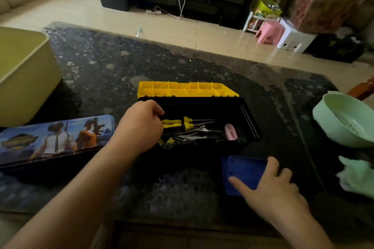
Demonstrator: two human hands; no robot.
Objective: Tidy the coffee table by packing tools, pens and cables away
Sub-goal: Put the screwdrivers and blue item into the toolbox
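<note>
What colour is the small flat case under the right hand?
Blue; the small flat case under the right hand shows in the head view.

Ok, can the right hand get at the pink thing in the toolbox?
Probably yes: the toolbox is open, the pink item lies uncovered at its right end, just beyond the right hand resting on the blue case; left hand grips screwdrivers.
</note>
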